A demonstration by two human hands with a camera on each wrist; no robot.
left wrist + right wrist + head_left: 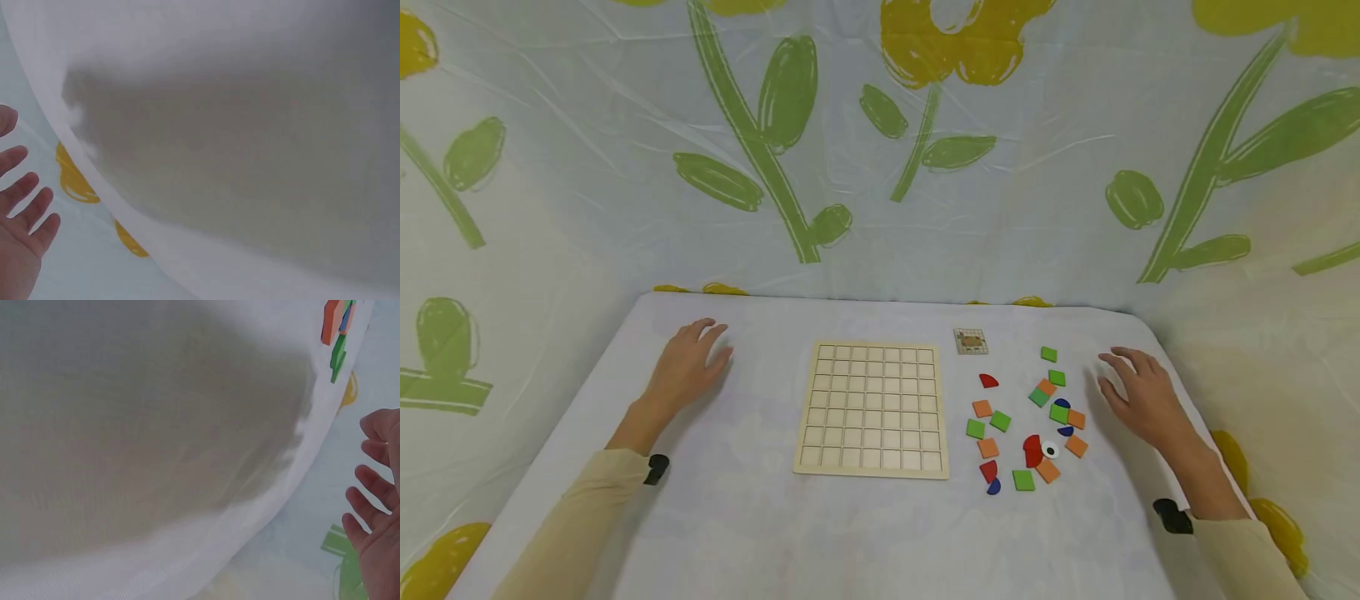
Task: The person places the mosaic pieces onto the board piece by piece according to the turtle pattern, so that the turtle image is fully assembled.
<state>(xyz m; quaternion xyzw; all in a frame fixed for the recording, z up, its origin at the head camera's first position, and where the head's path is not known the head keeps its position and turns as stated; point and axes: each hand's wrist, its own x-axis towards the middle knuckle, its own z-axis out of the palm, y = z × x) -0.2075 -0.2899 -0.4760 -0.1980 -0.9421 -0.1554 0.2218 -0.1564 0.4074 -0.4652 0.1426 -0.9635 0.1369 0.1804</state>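
Observation:
My left hand (685, 367) hovers over the left side of the table with relaxed fingers, holding nothing. On the right, my right hand (1142, 396) is likewise raised and loose, just right of the scattered pieces. A pale wooden board (872, 477) with a grid of square cells lies between the hands. Beside it are flat pieces: green squares (1023, 480), orange squares (987, 447), red quarter-circles (988, 381), blue half-circles (993, 487) and a white disc (1049, 450) with a black spot. In the wrist views the left fingers (44, 234) and right fingers (356, 531) are spread apart.
A small picture card (972, 341) with a grid lies behind the pieces, near the table's back edge. The white-covered table (737, 533) meets hanging cloth (1030, 217) printed with flowers at the back and sides. Some pieces overlap.

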